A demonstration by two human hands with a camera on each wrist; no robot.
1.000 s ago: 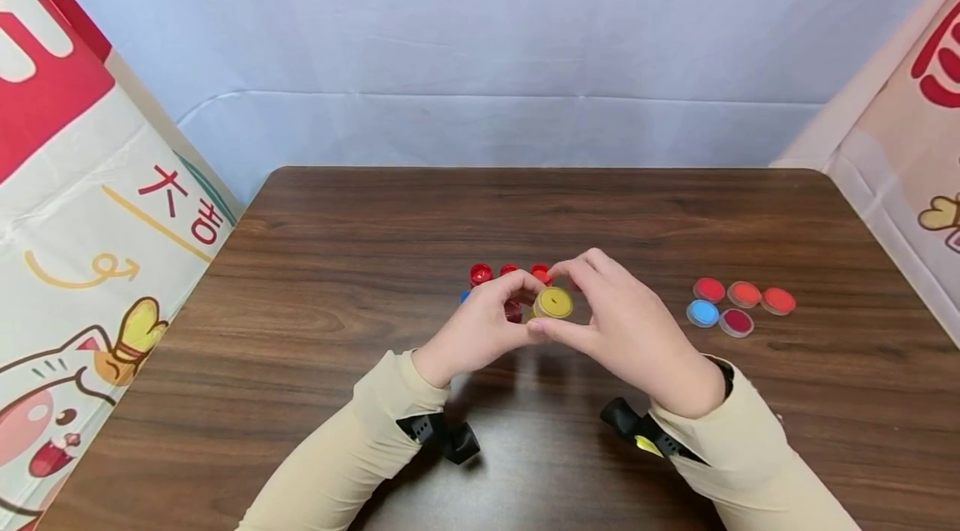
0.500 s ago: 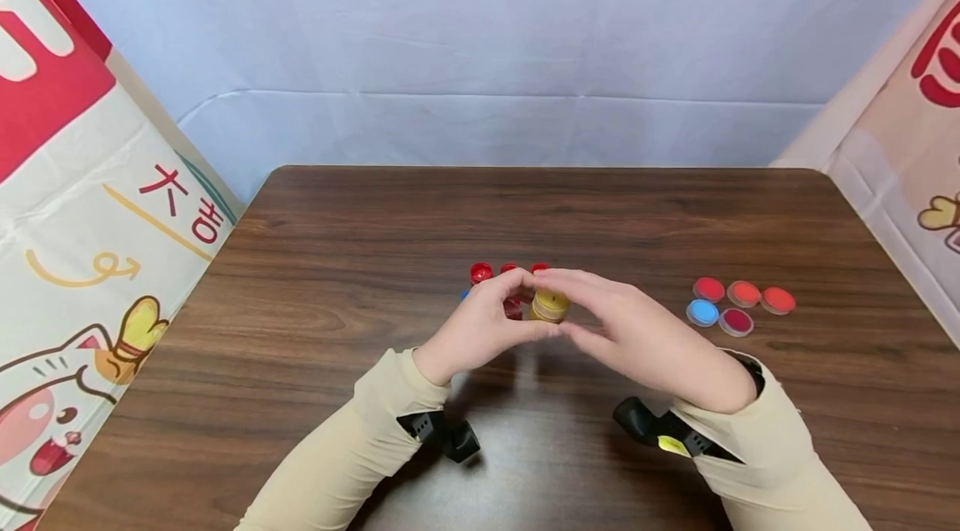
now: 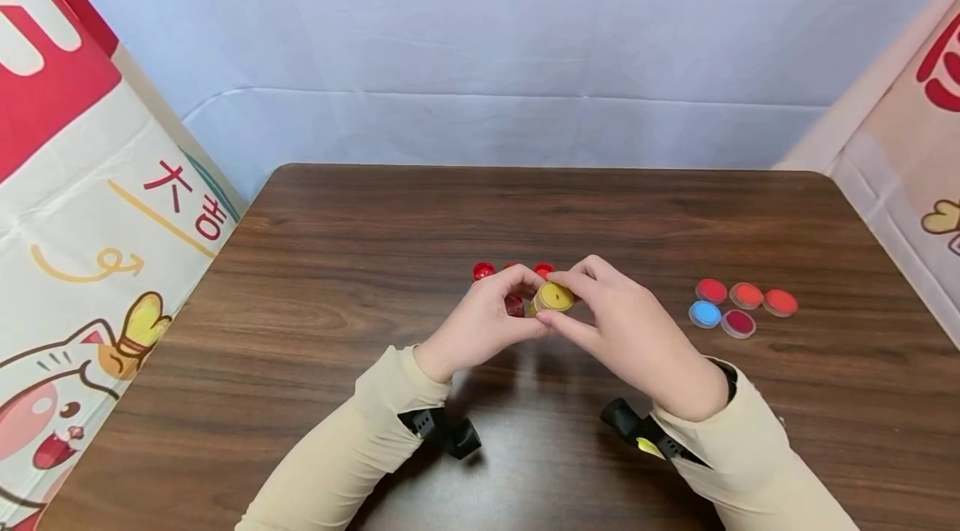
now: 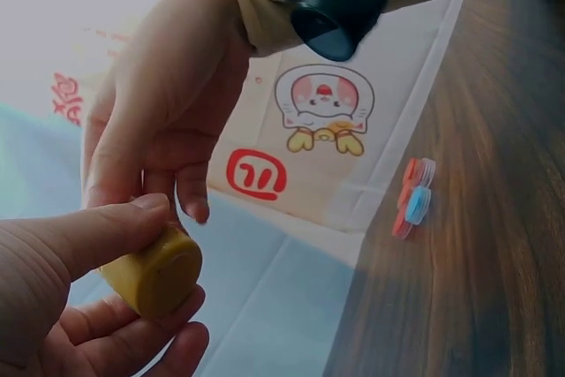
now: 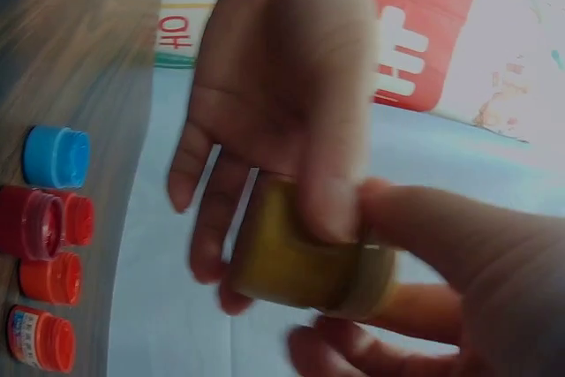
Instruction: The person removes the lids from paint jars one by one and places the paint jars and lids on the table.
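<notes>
A small yellow paint jar [image 3: 555, 298] is held up between both hands over the middle of the table. My left hand [image 3: 480, 318] grips its body with thumb and fingers. From the right, my right hand [image 3: 630, 331] pinches the yellow lid [image 5: 375, 280] at the jar's top. In the left wrist view the jar's yellow base [image 4: 168, 275] faces the camera, tilted. Several uncapped jars stand on the table behind the left hand, partly hidden in the head view; the right wrist view shows a blue jar [image 5: 55, 156] and a dark red jar [image 5: 31, 222] among them.
To the right on the wooden table [image 3: 360, 247] lie several loose lids, among them a light blue lid [image 3: 704, 314] and a dark red lid [image 3: 738, 323]. A pale cloth [image 3: 480, 56] hangs behind the table, with printed cloths at both sides.
Half a second ago my right hand was spread over the jar's top with its wrist farther right; now its thumb and fingers are back on the lid's rim. My left hand keeps its grip.
</notes>
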